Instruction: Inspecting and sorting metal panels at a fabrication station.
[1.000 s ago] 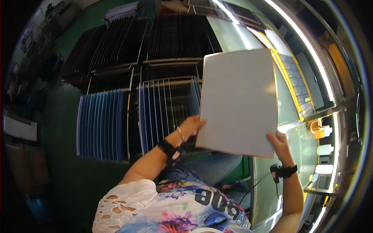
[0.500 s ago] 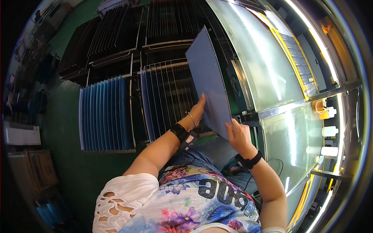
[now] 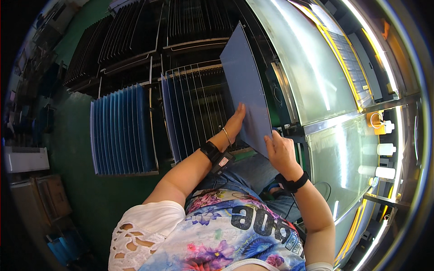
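A flat blue-grey panel stands nearly upright in front of me, tilted, with small holes along its right edge. My left hand is at the panel's lower left side, its visible digits extended along the face; the rest of its grip is partly hidden. At the lower right edge, my right hand pinches the panel between thumb and fingers. Just left of the panel is a wire-divided rack, with a few panels standing at its left end.
Another rack holds a row of blue panels at left. Dark panels fill racks farther back. To the right runs a glossy worktable with a metal edge, white bottles and an orange container beyond it.
Both hands and the panel have shifted slightly right and upward in the view. My left hand stays against the panel and my right hand keeps its hold on the edge.
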The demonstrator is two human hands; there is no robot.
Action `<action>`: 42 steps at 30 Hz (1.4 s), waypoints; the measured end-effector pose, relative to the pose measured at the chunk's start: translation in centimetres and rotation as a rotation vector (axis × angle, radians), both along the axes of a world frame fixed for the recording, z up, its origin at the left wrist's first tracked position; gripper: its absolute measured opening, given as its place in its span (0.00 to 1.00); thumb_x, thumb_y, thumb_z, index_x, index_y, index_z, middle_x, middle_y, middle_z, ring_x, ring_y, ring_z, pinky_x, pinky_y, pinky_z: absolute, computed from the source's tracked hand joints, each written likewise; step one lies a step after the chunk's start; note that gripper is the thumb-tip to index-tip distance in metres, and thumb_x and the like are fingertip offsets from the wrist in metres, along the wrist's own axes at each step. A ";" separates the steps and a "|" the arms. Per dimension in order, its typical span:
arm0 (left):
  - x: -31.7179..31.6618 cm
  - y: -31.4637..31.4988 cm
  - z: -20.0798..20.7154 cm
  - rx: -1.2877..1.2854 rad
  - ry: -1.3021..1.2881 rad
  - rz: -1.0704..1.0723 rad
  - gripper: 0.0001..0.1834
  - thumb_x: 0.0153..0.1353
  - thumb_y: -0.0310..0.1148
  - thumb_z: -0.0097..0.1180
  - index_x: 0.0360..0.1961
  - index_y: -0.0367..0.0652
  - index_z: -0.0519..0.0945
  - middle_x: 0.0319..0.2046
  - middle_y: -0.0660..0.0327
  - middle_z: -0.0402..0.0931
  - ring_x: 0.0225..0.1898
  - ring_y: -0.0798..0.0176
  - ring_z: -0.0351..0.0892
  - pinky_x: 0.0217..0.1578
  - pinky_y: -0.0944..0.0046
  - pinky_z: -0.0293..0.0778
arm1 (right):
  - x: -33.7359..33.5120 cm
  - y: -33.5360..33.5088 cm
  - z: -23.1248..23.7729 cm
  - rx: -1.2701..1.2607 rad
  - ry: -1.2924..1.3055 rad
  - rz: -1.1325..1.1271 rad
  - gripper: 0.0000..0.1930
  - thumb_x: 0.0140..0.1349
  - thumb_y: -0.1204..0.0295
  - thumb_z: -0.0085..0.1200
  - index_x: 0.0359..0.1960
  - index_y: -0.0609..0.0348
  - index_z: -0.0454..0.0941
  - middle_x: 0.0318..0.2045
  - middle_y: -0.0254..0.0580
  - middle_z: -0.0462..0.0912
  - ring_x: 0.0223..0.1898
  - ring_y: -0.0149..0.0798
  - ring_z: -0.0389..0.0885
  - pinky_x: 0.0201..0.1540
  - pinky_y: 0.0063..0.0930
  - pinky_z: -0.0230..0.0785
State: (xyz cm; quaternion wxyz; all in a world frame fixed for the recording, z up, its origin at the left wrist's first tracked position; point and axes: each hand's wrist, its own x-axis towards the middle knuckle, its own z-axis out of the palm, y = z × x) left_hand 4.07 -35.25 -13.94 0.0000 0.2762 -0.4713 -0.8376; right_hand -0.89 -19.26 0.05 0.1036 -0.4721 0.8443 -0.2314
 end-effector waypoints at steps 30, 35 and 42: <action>0.2 1.9 0.9 -0.027 -0.052 -0.038 0.46 0.62 0.62 0.31 0.66 0.41 0.32 0.68 0.52 0.36 0.69 0.58 0.36 0.65 0.60 0.37 | -1.4 -1.0 -0.2 0.107 -0.022 -0.001 0.12 0.59 0.68 0.46 0.23 0.63 0.67 0.14 0.56 0.72 0.20 0.58 0.74 0.26 0.47 0.63; 0.3 1.6 1.2 -0.014 -0.067 -0.047 0.45 0.62 0.62 0.31 0.66 0.41 0.32 0.68 0.53 0.36 0.69 0.58 0.36 0.65 0.60 0.37 | -2.0 -1.4 -0.4 0.090 -0.010 0.035 0.11 0.59 0.68 0.46 0.24 0.63 0.68 0.15 0.56 0.73 0.21 0.58 0.74 0.26 0.48 0.64; -0.4 0.6 -1.4 -0.201 -0.168 0.237 0.44 0.62 0.61 0.34 0.65 0.36 0.44 0.67 0.51 0.41 0.68 0.55 0.40 0.64 0.61 0.41 | -2.0 -4.0 1.6 0.269 -0.008 0.110 0.14 0.60 0.63 0.46 0.34 0.64 0.71 0.19 0.57 0.76 0.26 0.57 0.77 0.29 0.47 0.67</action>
